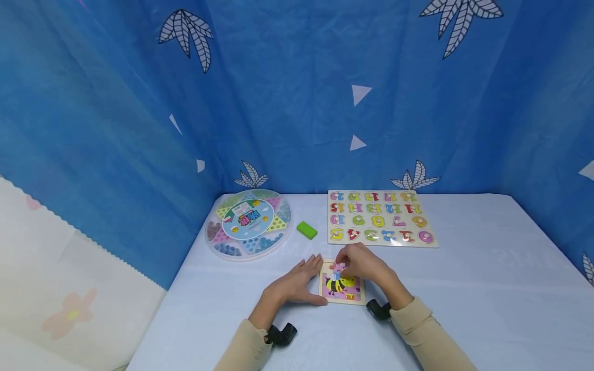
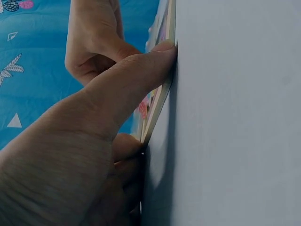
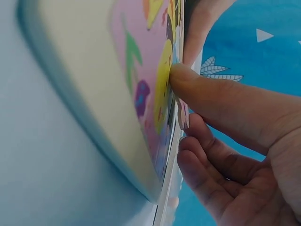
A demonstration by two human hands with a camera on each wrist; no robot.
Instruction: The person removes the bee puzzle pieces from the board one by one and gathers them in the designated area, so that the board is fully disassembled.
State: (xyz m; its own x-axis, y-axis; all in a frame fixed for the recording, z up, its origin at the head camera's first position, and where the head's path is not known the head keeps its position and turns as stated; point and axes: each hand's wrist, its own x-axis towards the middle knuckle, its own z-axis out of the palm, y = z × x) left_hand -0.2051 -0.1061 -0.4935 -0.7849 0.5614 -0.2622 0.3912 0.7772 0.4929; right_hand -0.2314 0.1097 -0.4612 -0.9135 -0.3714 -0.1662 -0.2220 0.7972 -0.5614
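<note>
"Beige sleeve (image 1: pixel 246 348) closest to us, on the left. And that round game box (image 1: pixel 218 246)?"

"Left of the left fingers and farther off, well apart from them. Nobody's touching it."

"What about the left hand (image 1: pixel 296 284) itself?"

"Fingers spread wide, thumb at the near left corner of the bee puzzle (image 1: pixel 344 302), fingertips up by its far left corner. I'd say it's steadying the board on the counter (image 1: pixel 473 299)."

"The green block (image 1: pixel 307 230) is just past those fingertips, untouched. So how far along is the puzzle?"

"Nearly whole, I'd guess. It sits between the two hands, and the striped bee (image 1: pixel 335 285) looks complete and flat in the frame, below and around the right fingertips."

"And the right hand (image 1: pixel 366 263)?"

"Fingers drawn narrow, pinching a thin pink piece (image 3: pixel 183 118) over the upper part of the picture. From the right wrist you can see its edge standing proud of the board."

"So that piece is what's left?"

"As far as I can judge, yes: seating it flat. The fingers hide the spot beneath, so I can't tell whether another gap is there."

"And the number board (image 1: pixel 390 244)?"

"Beyond the right fingers, spreading off to their right. Its numerals look filled in, and no hand is on it."
</note>
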